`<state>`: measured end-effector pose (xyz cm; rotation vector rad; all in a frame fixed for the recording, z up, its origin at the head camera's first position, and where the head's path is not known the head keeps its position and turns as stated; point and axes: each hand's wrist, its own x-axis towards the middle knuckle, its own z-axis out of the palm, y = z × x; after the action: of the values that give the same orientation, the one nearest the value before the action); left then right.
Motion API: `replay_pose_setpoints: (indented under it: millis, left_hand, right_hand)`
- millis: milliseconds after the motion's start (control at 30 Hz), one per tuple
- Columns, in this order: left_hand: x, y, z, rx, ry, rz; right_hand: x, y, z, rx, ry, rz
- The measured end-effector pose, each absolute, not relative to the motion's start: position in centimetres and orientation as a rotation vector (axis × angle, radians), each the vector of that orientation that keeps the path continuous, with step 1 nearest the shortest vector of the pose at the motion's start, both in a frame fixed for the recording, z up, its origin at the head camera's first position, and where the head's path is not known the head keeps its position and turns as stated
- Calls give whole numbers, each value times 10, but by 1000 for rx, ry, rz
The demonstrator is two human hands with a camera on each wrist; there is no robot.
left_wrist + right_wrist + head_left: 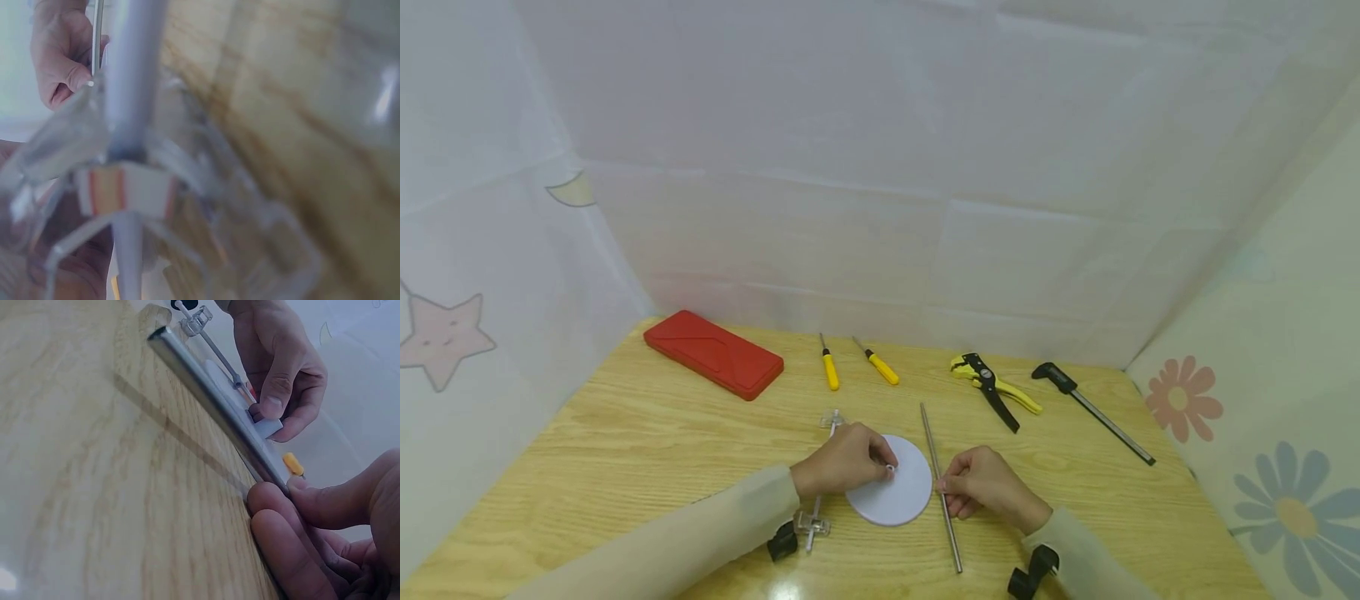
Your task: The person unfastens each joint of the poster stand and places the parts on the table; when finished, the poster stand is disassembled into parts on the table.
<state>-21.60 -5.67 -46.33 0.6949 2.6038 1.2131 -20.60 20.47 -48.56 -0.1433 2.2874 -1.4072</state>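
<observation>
My left hand (852, 459) reaches over a flat white disc (906, 500) on the table. Between its thumb and forefinger it pinches a small white piece (269, 427) at the disc's middle. A slim metal rod (952, 542) lies lengthwise just right of the disc. The right hand (985, 483) pinches this rod near its middle, and in the right wrist view the near end stands off the wood over its shadow. Under the left wrist runs a thin white rod (133, 69) with a clear plastic clip (812, 523) near its close end and another at its far end.
Along the back of the wooden table (647, 467) lie a red case (715, 354), two yellow-handled screwdrivers (830, 371), a yellow and black wire stripper (996, 390) and a caliper (1097, 412). Pale cloth (850, 167) hangs behind and at both sides.
</observation>
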Motion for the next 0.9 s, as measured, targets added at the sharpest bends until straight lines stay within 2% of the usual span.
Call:
replay_pose_setpoints:
  millis: [900]
  left_hand:
    - [-216,-60,-466,662,2531,1252]
  right_hand:
    - [-202,205,-486,-141,2224,-1462]
